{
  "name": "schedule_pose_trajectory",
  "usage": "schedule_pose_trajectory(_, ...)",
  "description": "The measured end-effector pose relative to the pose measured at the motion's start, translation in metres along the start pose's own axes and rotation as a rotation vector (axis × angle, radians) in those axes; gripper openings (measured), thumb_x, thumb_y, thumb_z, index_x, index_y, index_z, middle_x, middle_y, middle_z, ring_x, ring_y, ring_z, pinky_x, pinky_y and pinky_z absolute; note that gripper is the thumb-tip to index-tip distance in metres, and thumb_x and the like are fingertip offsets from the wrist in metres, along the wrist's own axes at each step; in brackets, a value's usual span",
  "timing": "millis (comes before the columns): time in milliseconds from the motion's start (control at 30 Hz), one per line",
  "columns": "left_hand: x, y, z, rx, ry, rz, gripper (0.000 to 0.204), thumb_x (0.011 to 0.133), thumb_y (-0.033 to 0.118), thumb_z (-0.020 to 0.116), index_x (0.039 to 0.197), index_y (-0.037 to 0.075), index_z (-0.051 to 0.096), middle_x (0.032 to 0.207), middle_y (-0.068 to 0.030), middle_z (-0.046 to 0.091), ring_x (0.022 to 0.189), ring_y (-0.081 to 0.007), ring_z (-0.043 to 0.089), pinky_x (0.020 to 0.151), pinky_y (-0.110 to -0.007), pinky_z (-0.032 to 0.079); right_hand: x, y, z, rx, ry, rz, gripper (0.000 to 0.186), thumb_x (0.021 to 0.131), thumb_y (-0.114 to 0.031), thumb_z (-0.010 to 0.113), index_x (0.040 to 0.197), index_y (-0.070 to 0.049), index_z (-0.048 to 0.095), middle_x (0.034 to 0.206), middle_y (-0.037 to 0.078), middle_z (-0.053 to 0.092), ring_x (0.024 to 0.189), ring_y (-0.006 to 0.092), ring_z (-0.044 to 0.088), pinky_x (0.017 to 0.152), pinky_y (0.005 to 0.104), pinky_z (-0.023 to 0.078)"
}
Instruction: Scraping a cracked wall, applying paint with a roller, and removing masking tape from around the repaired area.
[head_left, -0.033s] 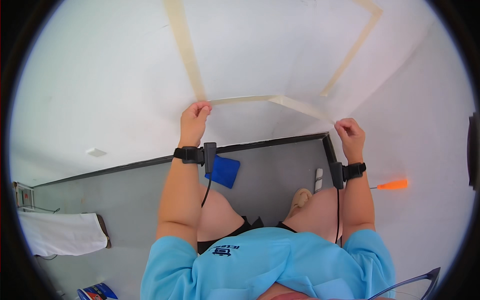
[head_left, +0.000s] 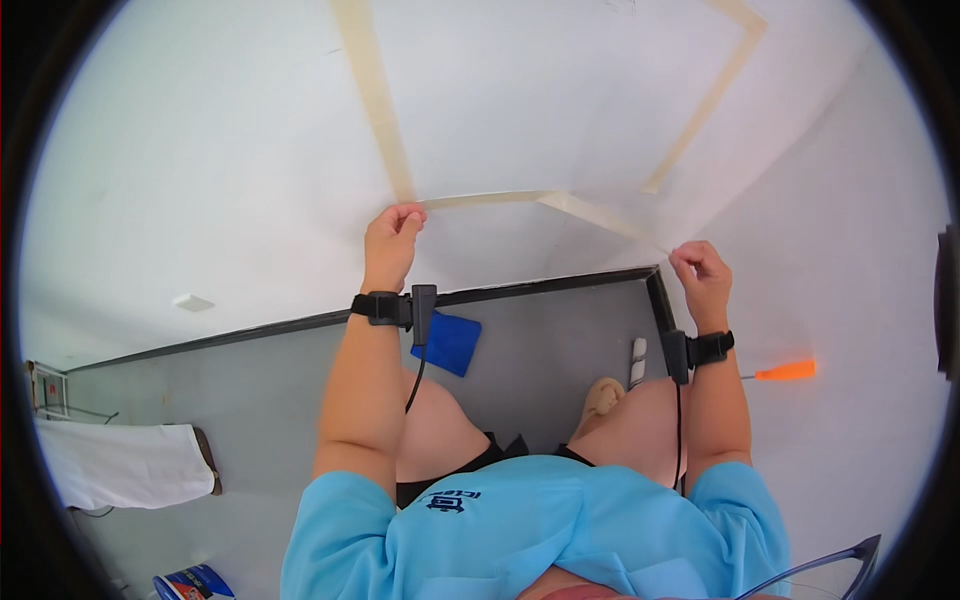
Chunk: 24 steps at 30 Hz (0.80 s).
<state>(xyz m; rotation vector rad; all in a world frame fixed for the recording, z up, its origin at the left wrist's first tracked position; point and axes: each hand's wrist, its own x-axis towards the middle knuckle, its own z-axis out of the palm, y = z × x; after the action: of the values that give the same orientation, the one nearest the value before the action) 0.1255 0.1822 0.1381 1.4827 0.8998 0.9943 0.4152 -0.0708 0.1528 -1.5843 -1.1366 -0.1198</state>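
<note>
left hand (head_left: 393,232): fingers pinch one end of masking tape strip (head_left: 520,199) on white wall (head_left: 200,150) | right hand (head_left: 700,270): fingers pinch the strip's other end | blue pad (head_left: 448,343) on floor

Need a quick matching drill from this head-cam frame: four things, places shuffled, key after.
Things:
1. beige strip of masking tape
2. blue flat rectangular pad
3. orange pointed tool
4. white folded cloth

Places:
A. on the grey floor, far left
B. stretched along the white wall between the left hand and right hand
C. right of the right wrist
D. on the floor just below the left wrist

Pairs: 1-B, 2-D, 3-C, 4-A
</note>
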Motion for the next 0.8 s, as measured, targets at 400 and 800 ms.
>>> schedule_pose_trajectory(400,0.002,-0.027,-0.01,0.105,0.17,-0.097,0.03,0.072,0.011,0.061,0.097,0.002,0.046,0.087,-0.0053,0.052,0.074,-0.0115,0.051,0.059,-0.024,0.044,-0.081,-0.07,0.003,-0.193,-0.295,-0.493,0.019,0.059,0.007,0.064,0.073,-0.006,0.06,0.071,0.006,0.054,0.062,0.0209,0.054,0.053,0.0267,0.043)
schedule_pose_trajectory(800,0.013,-0.059,-0.002,-0.775,0.026,-0.325,0.023,0.079,0.009,0.054,0.098,0.001,0.046,0.081,-0.004,0.052,0.069,-0.0125,0.05,0.062,-0.026,0.044,-0.128,-0.099,-0.018,-0.117,0.04,-0.32,0.018,0.065,0.011,0.058,0.075,-0.004,0.057,0.069,0.008,0.052,0.058,0.0167,0.049,0.05,0.0227,0.039)
